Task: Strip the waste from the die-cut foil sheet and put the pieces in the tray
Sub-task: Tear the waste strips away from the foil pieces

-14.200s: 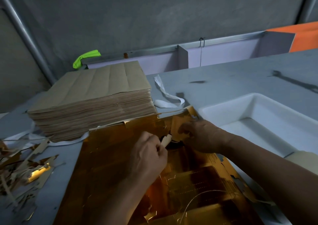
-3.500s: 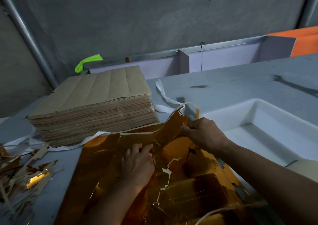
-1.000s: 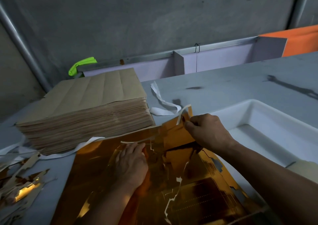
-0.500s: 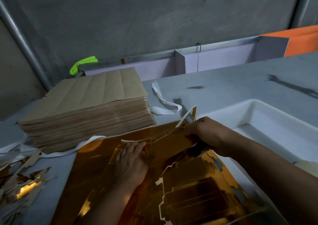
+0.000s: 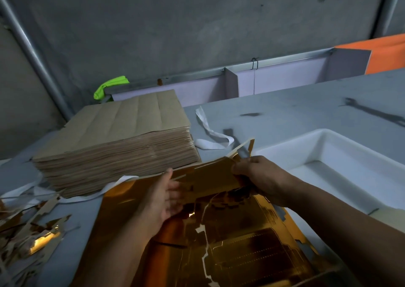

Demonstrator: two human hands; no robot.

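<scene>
We hold a foil piece (image 5: 210,177) up off the foil sheet (image 5: 252,253).
Our right hand (image 5: 260,177) pinches the piece at its right end. Our left hand (image 5: 166,199) lies open, palm up, fingers against its left end. The sheet lies at 6 o'clock, the white tray (image 5: 289,148) at 3, the brown paper stack (image 5: 122,137) at 10, scraps (image 5: 32,232) at 8.

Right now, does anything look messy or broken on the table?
The gold foil sheet is split by jagged white tears near its middle. Torn scraps lie heaped at the left of the table, outside the white tray.
</scene>
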